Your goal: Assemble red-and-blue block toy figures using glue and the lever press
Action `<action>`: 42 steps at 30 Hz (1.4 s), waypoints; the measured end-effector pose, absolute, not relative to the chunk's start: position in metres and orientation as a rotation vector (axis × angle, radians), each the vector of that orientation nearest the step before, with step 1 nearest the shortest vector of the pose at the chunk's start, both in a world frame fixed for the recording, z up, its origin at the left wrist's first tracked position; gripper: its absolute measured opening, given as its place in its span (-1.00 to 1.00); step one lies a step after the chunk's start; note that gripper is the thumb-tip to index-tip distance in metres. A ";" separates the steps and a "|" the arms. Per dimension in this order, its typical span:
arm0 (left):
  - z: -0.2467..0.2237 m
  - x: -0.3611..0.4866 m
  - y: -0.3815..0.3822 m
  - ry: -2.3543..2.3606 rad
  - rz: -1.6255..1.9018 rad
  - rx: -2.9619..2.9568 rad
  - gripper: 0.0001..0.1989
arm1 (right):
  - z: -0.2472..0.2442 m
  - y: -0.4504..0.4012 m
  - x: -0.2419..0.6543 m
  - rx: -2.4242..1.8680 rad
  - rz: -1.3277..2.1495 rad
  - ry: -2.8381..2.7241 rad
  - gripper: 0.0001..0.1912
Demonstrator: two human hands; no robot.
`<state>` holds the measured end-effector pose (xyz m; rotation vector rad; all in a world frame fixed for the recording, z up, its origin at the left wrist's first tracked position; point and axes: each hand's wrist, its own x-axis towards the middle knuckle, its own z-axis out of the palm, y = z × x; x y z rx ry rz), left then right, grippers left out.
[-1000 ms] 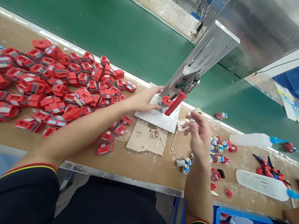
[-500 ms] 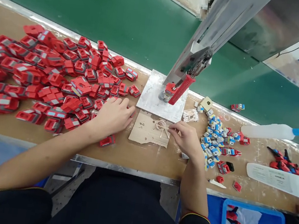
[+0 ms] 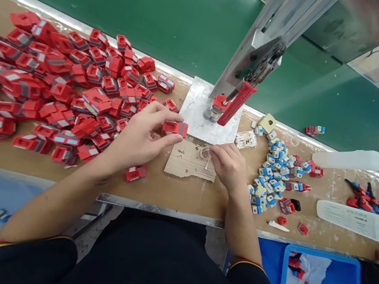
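Observation:
My left hand [image 3: 140, 137] pinches a red toy vehicle piece [image 3: 174, 129] with a grey band between thumb and fingers, above the left edge of a torn cardboard piece [image 3: 183, 160]. My right hand [image 3: 229, 163] is closed at the cardboard's right side, its fingertips on a thin white stick [image 3: 206, 164] that looks like a cotton swab. A small pale ring-shaped dish [image 3: 204, 152] lies by those fingertips, partly hidden. Behind the cardboard, a toggle clamp with a red handle [image 3: 237, 104] stands on a metal plate [image 3: 195, 102], with another red piece [image 3: 219, 103] under it.
Many similar red pieces [image 3: 59, 80] are heaped at left. To the right lie a bundle of cotton swabs [image 3: 246, 139], small blue-and-white pieces [image 3: 272, 173], two plastic bottles [image 3: 350, 159] and a white blade [image 3: 278, 226]. A blue tray [image 3: 343, 279] sits lower right. A green belt [image 3: 124, 4] runs behind.
My left hand has picked up a red piece from the heap's near right edge and brought it right, over the cardboard. My right hand remains at the small dish, its fingers slightly shifted.

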<state>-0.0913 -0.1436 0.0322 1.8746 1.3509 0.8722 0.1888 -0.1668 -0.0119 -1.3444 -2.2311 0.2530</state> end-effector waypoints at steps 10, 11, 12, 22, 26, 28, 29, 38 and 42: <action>-0.008 -0.043 -0.139 0.989 1.048 1.131 -0.41 | -0.020 -0.168 0.188 -1.291 0.364 -2.194 -0.74; -0.011 -0.041 -0.143 0.976 1.030 1.099 -0.38 | -0.021 -0.167 0.188 -1.268 0.394 -2.175 -0.74; -0.014 -0.040 -0.148 0.963 1.013 1.062 -0.35 | -0.021 -0.167 0.188 -1.246 0.419 -2.155 -0.74; -0.043 -0.052 -0.169 1.068 1.016 1.070 -0.34 | -0.018 -0.170 0.193 -1.125 0.530 -2.036 -0.85; -0.044 -0.062 -0.159 1.056 0.973 1.232 -0.40 | -0.017 -0.170 0.193 -1.071 0.370 -2.070 -0.85; -0.045 -0.064 -0.156 1.047 0.946 1.287 -0.42 | -0.017 -0.170 0.193 -1.072 0.342 -2.076 -0.84; -0.046 -0.064 -0.155 1.047 0.939 1.303 -0.43 | -0.017 -0.170 0.193 -1.077 0.336 -2.079 -0.83; -0.036 -0.058 -0.148 1.041 1.111 1.333 -0.41 | -0.028 -0.167 0.191 -1.086 0.317 -2.055 -0.85; -0.026 -0.049 -0.144 0.992 1.159 1.405 -0.40 | -0.030 -0.166 0.188 -1.078 0.356 -2.008 -0.85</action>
